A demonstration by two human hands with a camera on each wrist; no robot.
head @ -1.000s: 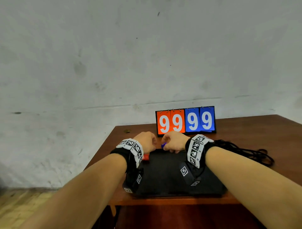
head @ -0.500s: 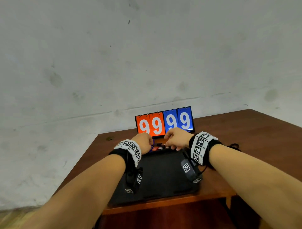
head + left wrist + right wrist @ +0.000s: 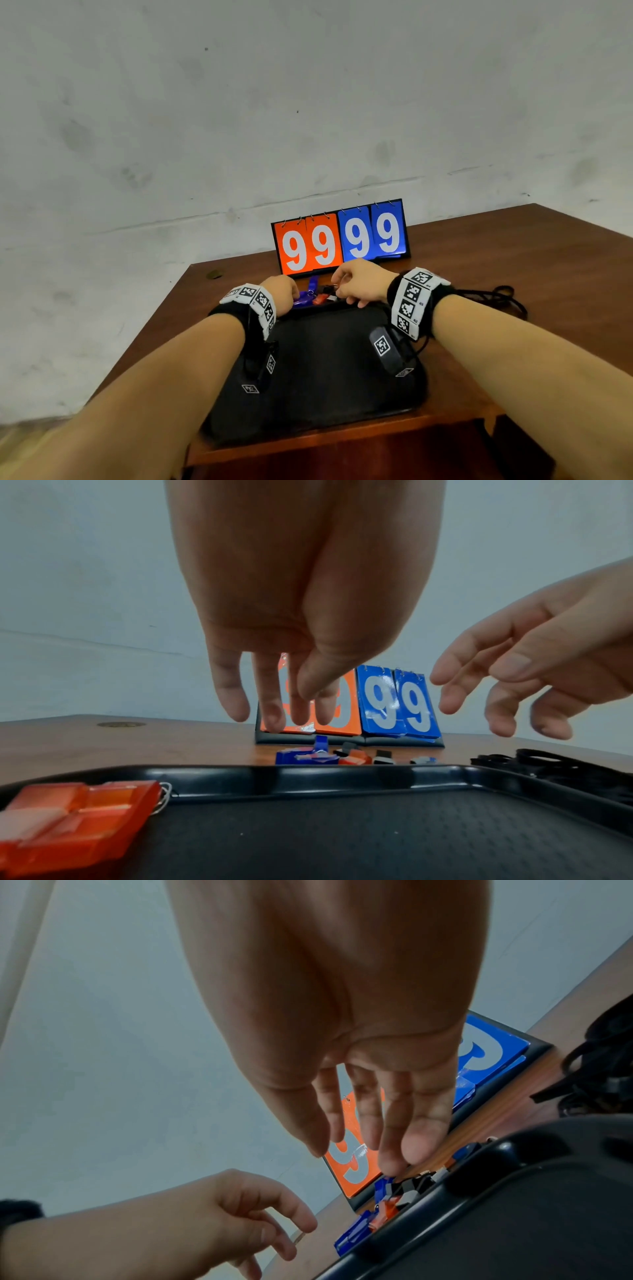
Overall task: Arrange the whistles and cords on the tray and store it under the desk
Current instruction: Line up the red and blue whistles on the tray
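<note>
A black tray [image 3: 325,377] lies at the desk's near edge. One orange whistle [image 3: 75,823] rests in its far left corner. Just beyond the far rim [image 3: 342,773], on the desk, lie a blue whistle [image 3: 306,756], an orange whistle [image 3: 352,758] and black whistles [image 3: 383,758]. My left hand [image 3: 284,710] hovers above them with fingers hanging loose, holding nothing. My right hand [image 3: 369,1153] hangs over the same cluster, its fingertips [image 3: 394,1167] close to a black whistle [image 3: 411,1185]. Black cords [image 3: 493,294] are piled to the right of the tray.
A flip scoreboard [image 3: 342,236] reading 99 in orange and 99 in blue stands right behind the whistles. The brown desk [image 3: 548,274] stretches off to the right, and a grey wall rises behind it. A small round mark [image 3: 214,274] sits at the far left.
A second ago my right hand pinched something blue; now both hands are slightly apart and the whistles lie uncovered between them. The head view has shifted.
</note>
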